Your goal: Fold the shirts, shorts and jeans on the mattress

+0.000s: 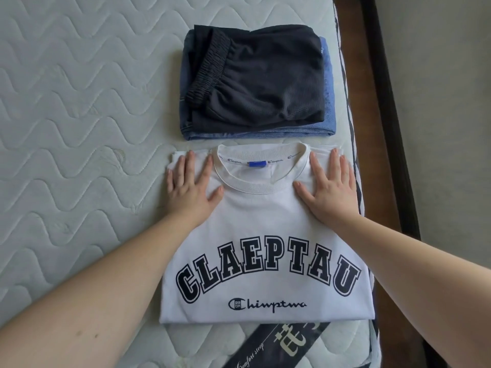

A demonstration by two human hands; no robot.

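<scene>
While both palms lay flat, fingers spread, left hand (pixel 190 181) and right hand (pixel 328 184) needed even outward strokes to smooth the white shirt (pixel 260 235).

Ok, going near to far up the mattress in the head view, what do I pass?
Dark mattress label → white T-shirt with both hands pressed flat near its collar → folded jeans with black shorts stacked on top.

Quilted matt mattress (pixel 79 102) cloth — soft white cotton shirt (pixel 255 224)
</scene>
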